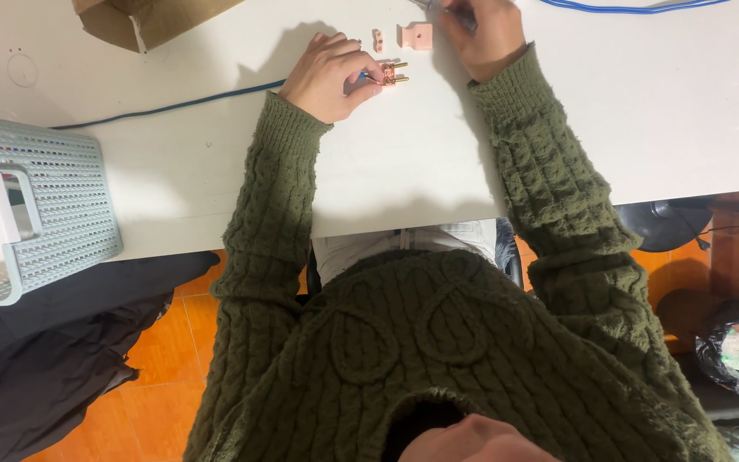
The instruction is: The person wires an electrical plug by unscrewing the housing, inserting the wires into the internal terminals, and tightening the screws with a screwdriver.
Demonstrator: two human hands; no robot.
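White flat tabletop point(215, 162) held all. Grey perforated plastic basket point(62, 197) sat at its left edge, brown cardboard box point(151, 17) at its far edge. Left hand point(328, 75) pinched a small brass-pronged plug piece point(393, 74) mid-table; right hand point(481, 34) was clenched on a thin tool, beside a pink plastic block point(419, 35).

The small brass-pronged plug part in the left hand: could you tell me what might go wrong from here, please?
1. The plug part is pinched only at the fingertips of the left hand, so it might slip or twist.
2. Two small pink pieces lie loose beside the right hand; a sleeve could sweep them away.
3. The blue cable trails across the white table; a tug might pull the part.
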